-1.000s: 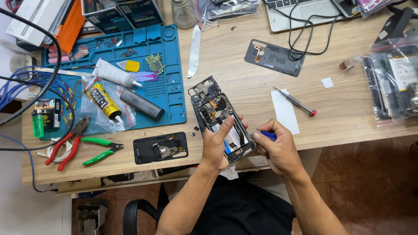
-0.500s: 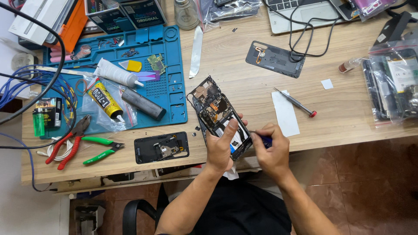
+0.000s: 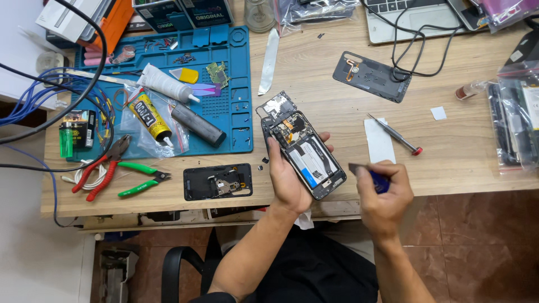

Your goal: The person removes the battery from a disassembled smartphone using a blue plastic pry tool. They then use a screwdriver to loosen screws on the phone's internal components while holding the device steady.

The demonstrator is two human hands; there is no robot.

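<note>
Desk [image 3: 449,163], blue mat [image 3: 236,84] crowding w/ parts.

Phone [image 3: 306,151] lying open over desk edge, back off, boards + battery showing; judging teardown abt midway.

L hand [image 3: 289,182] gripping phone, fingers wrapping sides.

R hand [image 3: 384,196] closing on blue tool [image 3: 368,173], tip nearing phone.

Back cover [image 3: 371,76] lying apart.

Clear bags [image 3: 514,118] sitting right.

Yellow glue tube [image 3: 147,115] resting in bag on mat.

Blue mat [image 3: 236,84], pliers [image 3: 104,165], screwdriver [image 3: 394,134] and laptop [image 3: 415,19].
</note>
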